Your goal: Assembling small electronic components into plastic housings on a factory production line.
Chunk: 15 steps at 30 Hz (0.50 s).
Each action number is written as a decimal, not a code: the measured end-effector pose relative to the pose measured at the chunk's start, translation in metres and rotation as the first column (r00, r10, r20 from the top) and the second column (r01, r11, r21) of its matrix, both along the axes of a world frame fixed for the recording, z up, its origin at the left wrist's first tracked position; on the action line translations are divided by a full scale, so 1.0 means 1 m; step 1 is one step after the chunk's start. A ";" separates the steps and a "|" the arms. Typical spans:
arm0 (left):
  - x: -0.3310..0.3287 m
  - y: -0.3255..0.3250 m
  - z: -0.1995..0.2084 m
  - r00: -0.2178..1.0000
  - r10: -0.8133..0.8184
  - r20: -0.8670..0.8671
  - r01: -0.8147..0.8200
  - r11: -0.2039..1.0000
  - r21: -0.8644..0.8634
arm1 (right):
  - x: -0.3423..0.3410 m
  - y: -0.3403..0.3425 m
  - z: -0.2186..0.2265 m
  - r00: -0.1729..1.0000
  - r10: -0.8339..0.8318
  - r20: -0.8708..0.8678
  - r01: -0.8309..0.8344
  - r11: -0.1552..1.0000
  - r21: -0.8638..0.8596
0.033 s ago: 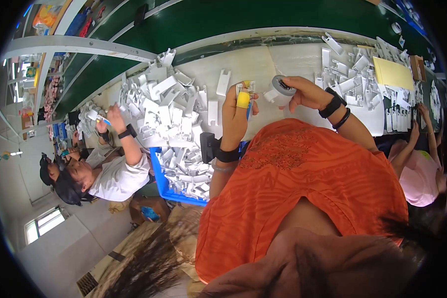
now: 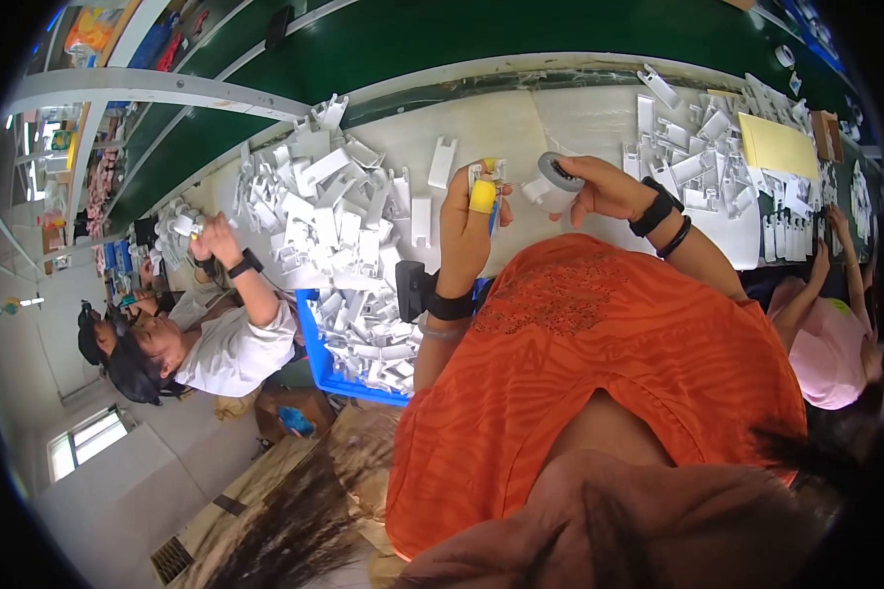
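My left hand [image 2: 467,211] has yellow covers on its thumb and a fingertip. It is closed on a small white plastic part [image 2: 502,172]; a bit of blue shows beside the fingers. To its right, my right hand [image 2: 604,188] grips a grey round disc [image 2: 558,172] with a dark middle. A whitish piece juts from the disc toward my left hand, and I cannot make out what it is. A small gap separates the two hands. Just beyond my left hand, a white plastic bracket [image 2: 443,162] lies on the table, with another [image 2: 421,222] to its left.
A large heap of white parts [image 2: 329,191] covers the table's left side, above a full blue bin [image 2: 363,395]. More parts [image 2: 692,152] lie at right beside a yellow sheet [image 2: 778,145]. Co-workers work at left [image 2: 231,344] and right [image 2: 825,353]. A green ledge [image 2: 481,39] runs behind.
My right hand has turned the grey disc slightly, and its whitish piece shows more. The left co-worker's raised hand has come down a little. My left hand has barely moved.
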<state>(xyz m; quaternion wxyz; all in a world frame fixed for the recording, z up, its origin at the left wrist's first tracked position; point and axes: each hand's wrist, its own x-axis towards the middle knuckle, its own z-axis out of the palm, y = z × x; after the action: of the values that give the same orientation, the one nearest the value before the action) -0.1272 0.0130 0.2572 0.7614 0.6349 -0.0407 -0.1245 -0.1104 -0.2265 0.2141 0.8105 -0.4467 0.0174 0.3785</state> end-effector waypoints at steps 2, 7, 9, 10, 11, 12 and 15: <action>0.000 0.000 -0.001 0.999 -0.011 0.038 0.010 1.000 0.017 | -0.007 0.002 -0.015 0.985 0.065 -0.160 -0.037 0.985 0.169; 0.001 0.002 -0.007 0.990 -0.003 0.142 -0.005 0.998 0.060 | -0.012 -0.001 -0.036 0.971 0.125 -0.204 -0.074 0.968 0.239; 0.002 0.002 -0.003 0.979 -0.021 0.202 -0.011 0.987 0.158 | -0.008 -0.005 -0.047 0.939 0.275 -0.209 -0.150 0.870 0.470; 0.002 0.002 -0.003 0.965 -0.045 0.258 -0.022 0.967 0.253 | -0.009 -0.005 -0.048 0.938 0.273 -0.211 -0.148 0.870 0.470; 0.002 0.002 -0.004 0.966 -0.047 0.256 -0.020 0.967 0.252 | -0.010 -0.004 -0.048 0.930 0.286 -0.230 -0.138 0.854 0.502; 0.002 0.003 -0.006 0.962 -0.061 0.268 -0.008 0.969 0.247 | -0.011 -0.004 -0.049 0.922 0.298 -0.247 -0.127 0.836 0.534; 0.000 0.004 -0.007 0.949 -0.072 0.306 -0.011 0.965 0.261 | -0.016 0.006 -0.029 0.932 0.159 -0.327 0.016 0.881 0.473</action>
<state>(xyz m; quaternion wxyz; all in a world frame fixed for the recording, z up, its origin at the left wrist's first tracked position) -0.1270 0.0165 0.2499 0.6534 0.7402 -0.1540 -0.0382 -0.1259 -0.2207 0.1854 0.8626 -0.1621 0.0554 0.4760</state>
